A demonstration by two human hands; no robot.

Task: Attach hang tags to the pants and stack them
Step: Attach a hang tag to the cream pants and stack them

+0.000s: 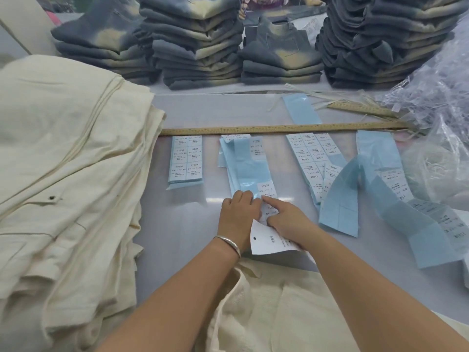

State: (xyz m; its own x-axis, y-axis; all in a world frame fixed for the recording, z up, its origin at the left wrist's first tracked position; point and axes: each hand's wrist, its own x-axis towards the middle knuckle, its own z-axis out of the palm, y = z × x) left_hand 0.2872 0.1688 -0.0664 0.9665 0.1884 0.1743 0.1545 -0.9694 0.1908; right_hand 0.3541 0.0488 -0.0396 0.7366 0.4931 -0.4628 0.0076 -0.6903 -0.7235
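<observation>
Peeling a small white size sticker (269, 209) off the blue backing strip (250, 171), our left hand (237, 217) presses it while our right hand (286, 219) pinches the white paper hang tag (269, 241). Next we stick it on, we think. Cream pants (274, 313) lie just below.

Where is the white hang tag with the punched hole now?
In the head view, the white hang tag lies low of centre, under the right hand, beside the left hand, above cream pants.
</observation>
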